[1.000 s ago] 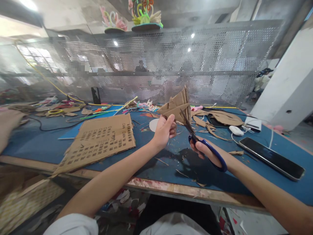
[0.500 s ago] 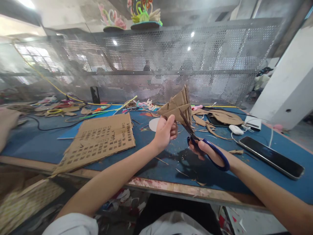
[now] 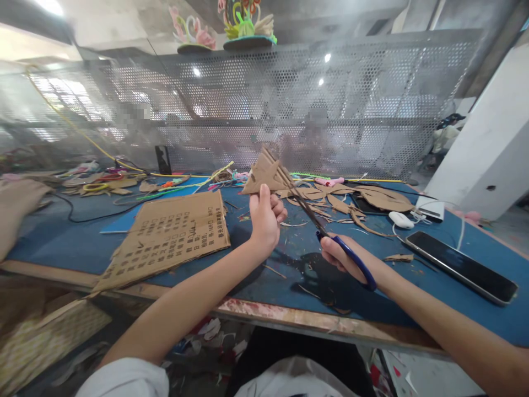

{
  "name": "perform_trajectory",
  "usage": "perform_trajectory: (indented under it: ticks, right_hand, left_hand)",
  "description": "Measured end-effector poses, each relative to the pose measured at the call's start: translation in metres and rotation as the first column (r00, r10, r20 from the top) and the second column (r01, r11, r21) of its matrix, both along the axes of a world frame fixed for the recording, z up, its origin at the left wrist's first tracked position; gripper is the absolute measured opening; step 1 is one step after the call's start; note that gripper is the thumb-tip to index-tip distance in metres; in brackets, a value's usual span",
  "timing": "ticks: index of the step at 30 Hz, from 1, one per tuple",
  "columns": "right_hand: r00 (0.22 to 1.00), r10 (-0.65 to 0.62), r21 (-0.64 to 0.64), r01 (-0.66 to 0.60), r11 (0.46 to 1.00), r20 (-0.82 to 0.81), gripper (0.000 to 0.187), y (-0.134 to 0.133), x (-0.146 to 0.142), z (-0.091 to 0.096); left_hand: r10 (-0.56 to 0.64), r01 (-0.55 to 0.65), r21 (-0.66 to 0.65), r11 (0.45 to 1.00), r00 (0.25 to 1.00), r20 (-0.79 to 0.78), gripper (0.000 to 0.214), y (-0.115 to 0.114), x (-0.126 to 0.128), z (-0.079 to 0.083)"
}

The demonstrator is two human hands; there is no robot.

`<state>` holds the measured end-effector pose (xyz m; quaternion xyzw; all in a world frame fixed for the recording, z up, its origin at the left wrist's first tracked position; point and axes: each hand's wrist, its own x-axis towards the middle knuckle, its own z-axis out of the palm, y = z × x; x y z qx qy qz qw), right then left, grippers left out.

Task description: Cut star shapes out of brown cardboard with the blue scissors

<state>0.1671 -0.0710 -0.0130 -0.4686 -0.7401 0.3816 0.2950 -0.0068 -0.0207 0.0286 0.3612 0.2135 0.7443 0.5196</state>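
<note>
My left hand (image 3: pixel 265 218) pinches a folded, roughly triangular piece of brown cardboard (image 3: pixel 264 175), raised above the table, with the thumb on its near face. Blue-handled scissors (image 3: pixel 351 255) are gripped in my right hand (image 3: pixel 341 253). Their dark blades point up and left, alongside the cardboard's right edge; whether they are cutting into it I cannot tell. Below my hands, thin cardboard scraps lie on the blue tabletop (image 3: pixel 248 275).
A printed cardboard sheet (image 3: pixel 173 237) lies to the left, overhanging the front edge. On the right are a phone (image 3: pixel 460 267), a white mouse-like object (image 3: pixel 400 220) and cables. Cut cardboard pieces (image 3: pixel 380 197) lie behind. A perforated metal screen (image 3: pixel 256 110) closes off the back.
My left hand has shifted left with the cardboard and turned it, so its point is now upward. The scissors have moved slightly left, their blades along the cardboard's right side.
</note>
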Motion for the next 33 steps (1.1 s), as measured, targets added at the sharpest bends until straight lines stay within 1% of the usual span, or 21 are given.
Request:
perform_trajectory:
  ticks: [2,3,5,7,8,10,12,14,16,20,25,28,33]
  right_hand:
    - [0.994,-0.096,-0.071,0.092,0.993,-0.053,0.061,0.004,0.001,0.000]
    - [0.983,-0.160,-0.098,0.151,0.984,-0.086,0.061,0.006,0.002,0.000]
    - [0.944,-0.281,-0.091,0.269,0.959,-0.171,0.058,0.011,0.004,0.002]
    - [0.896,-0.336,-0.034,0.342,0.939,-0.291,0.055,0.016,0.005,0.004]
    - [0.871,-0.338,-0.014,0.356,0.934,-0.357,0.055,0.018,0.005,0.005]
    - [0.826,-0.316,0.000,0.358,0.934,-0.467,0.056,0.019,0.004,0.006]
    - [0.817,-0.272,0.026,0.330,0.944,-0.509,0.049,0.019,0.002,0.006]
    - [0.834,-0.221,0.087,0.304,0.949,-0.506,0.039,0.017,0.000,0.007]
    - [0.860,-0.194,0.138,0.289,0.947,-0.471,0.033,0.016,-0.001,0.009]
    - [0.887,-0.207,0.140,0.287,0.948,-0.412,0.034,0.014,-0.001,0.013]
    - [0.877,-0.181,0.130,0.263,0.956,-0.446,0.034,0.013,-0.002,0.015]
    - [0.861,-0.174,0.118,0.260,0.958,-0.478,0.034,0.014,-0.002,0.011]
    - [0.823,-0.201,0.077,0.283,0.956,-0.532,0.035,0.018,-0.004,0.002]
  left_hand:
    - [0.052,-0.052,0.001,0.999,0.998,0.019,0.051,0.005,-0.004,0.000]
    - [0.055,-0.055,-0.005,0.998,0.998,0.013,0.051,0.007,-0.005,0.000]
    - [-0.010,0.009,-0.030,1.000,0.999,-0.047,0.052,0.010,-0.006,-0.003]
    - [-0.148,0.139,-0.067,0.988,0.977,-0.153,0.052,0.009,-0.002,-0.009]
    - [-0.232,0.217,-0.089,0.972,0.948,-0.217,0.051,0.007,0.001,-0.013]
    - [-0.384,0.359,-0.138,0.923,0.860,-0.335,0.049,0.001,0.009,-0.022]
    - [-0.490,0.456,-0.186,0.870,0.762,-0.425,0.048,-0.006,0.016,-0.029]
    - [-0.542,0.501,-0.223,0.836,0.693,-0.475,0.048,-0.012,0.020,-0.035]
    - [-0.554,0.509,-0.237,0.827,0.667,-0.499,0.048,-0.014,0.021,-0.037]
    - [-0.535,0.498,-0.222,0.838,0.673,-0.511,0.046,-0.013,0.019,-0.037]
    - [-0.553,0.520,-0.216,0.826,0.678,-0.484,0.046,-0.012,0.018,-0.036]
    - [-0.582,0.534,-0.240,0.810,0.688,-0.433,0.045,-0.011,0.019,-0.036]
    - [-0.624,0.545,-0.309,0.779,0.724,-0.296,0.048,-0.011,0.018,-0.034]
